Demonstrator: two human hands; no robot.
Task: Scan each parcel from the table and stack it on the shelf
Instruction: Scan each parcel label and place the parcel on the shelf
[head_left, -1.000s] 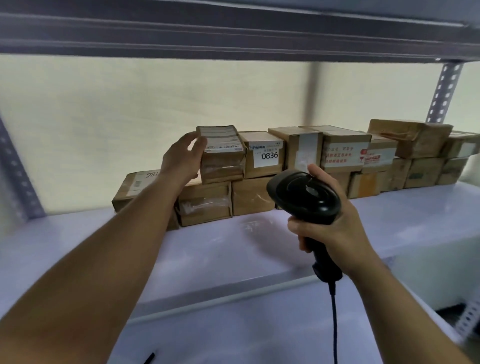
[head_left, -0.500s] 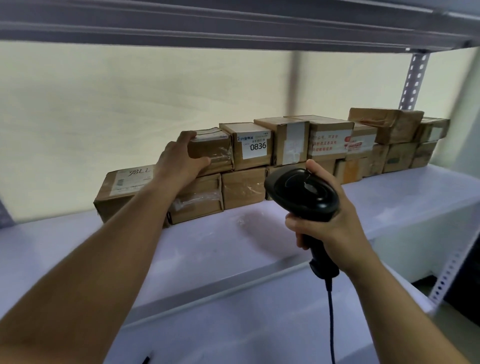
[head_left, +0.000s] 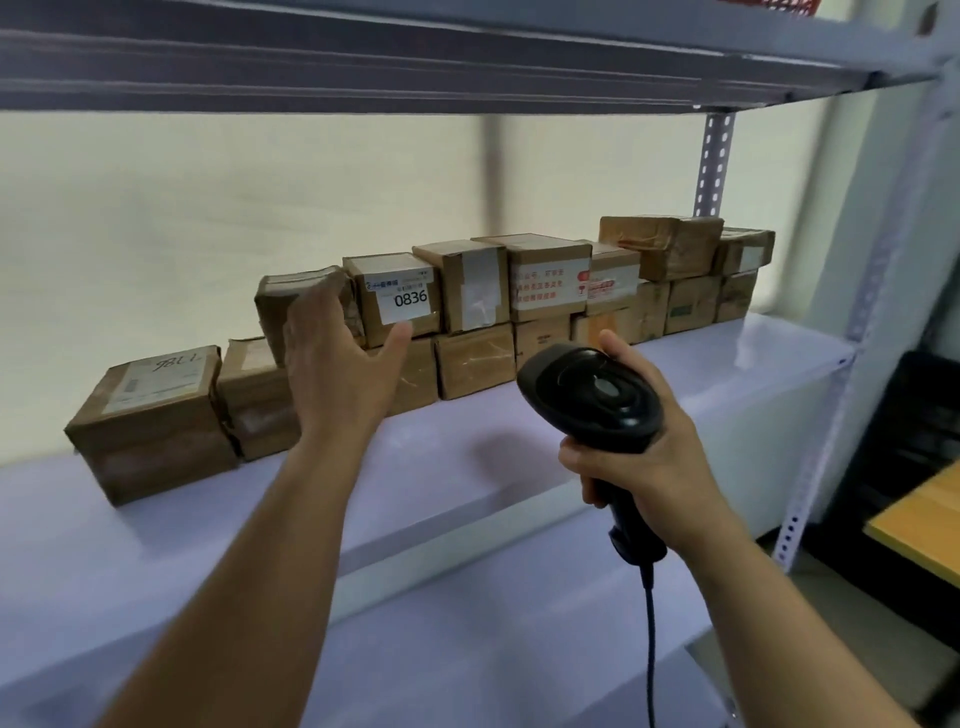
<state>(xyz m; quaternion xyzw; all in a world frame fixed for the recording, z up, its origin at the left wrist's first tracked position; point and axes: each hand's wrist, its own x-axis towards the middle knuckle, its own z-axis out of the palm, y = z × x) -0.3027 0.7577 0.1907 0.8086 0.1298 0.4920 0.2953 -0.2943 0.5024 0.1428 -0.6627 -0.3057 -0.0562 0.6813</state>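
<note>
the brown parcel (head_left: 306, 299) sits in the top row on the shelf (head_left: 467, 467), at the left end of that row, near the back edge. your left grip (head_left: 337, 374) is just in front of it, wide open, fingers straight, holding nothing; i cannot tell if it touches. your right grip (head_left: 639, 457) is curled round the scanner (head_left: 592, 395). i think the next parcel waits on the tabletop (head_left: 924, 525), low on your right, so your free left grip must cross over.
</note>
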